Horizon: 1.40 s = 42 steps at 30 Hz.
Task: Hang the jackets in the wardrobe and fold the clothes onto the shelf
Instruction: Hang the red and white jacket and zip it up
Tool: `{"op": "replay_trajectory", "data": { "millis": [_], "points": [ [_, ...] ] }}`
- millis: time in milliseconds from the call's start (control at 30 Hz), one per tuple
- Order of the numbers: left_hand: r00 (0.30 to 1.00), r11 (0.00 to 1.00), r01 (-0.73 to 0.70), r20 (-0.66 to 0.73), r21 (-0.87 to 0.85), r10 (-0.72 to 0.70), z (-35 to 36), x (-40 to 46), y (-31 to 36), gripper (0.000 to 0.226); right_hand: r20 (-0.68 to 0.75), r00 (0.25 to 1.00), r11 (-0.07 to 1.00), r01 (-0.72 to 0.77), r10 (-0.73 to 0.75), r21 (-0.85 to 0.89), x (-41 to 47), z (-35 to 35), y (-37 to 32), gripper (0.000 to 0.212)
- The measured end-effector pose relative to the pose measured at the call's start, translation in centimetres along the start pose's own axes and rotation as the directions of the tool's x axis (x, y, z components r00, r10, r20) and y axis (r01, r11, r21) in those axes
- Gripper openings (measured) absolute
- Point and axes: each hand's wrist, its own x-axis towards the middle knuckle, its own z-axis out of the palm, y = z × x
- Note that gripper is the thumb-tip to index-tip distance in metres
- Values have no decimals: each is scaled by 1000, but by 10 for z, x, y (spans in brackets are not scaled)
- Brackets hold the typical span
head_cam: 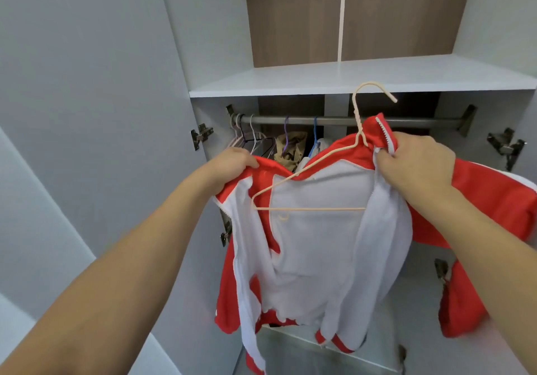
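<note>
Grey wardrobe (203, 40) doors are standing open before you, with a bare shelf (363, 79) sitting above the rail (348, 121). You are holding the red and white jacket (319, 243) open, lining toward you, in front of the rail. Your left hand (232, 165) is pinching one shoulder, its grip closed on fabric; your right hand (418, 162) is gripping the collar. A cream hanger (308, 188) is lying inside the jacket, its hook poking up near the shelf edge.

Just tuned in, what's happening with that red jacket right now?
A person holds the red and white jacket open in front of the wardrobe, left hand gripping one shoulder, right hand gripping the collar. A cream hanger sits partly inside it, its hook not yet on the rail, where other hangers already hang.
</note>
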Motion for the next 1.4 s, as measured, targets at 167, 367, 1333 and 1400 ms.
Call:
{"op": "replay_trajectory", "data": {
  "millis": [167,367,1333,1400],
  "points": [
    [993,988,65,104,-141,-50,-1,-9,3,8,3,998,997,-68,68,32,0,5,0,25],
    [945,803,-24,248,-596,213,50,-25,49,16,154,988,993,-46,29,110,3,13,-24,30],
    [887,763,-406,15,503,462,170,186,27,69,480,863,913,-312,157,263,76,184,8,23],
    [893,744,-384,18,547,449,179,211,32,69,464,863,895,-353,198,274,83,200,15,34]
  ]
}}
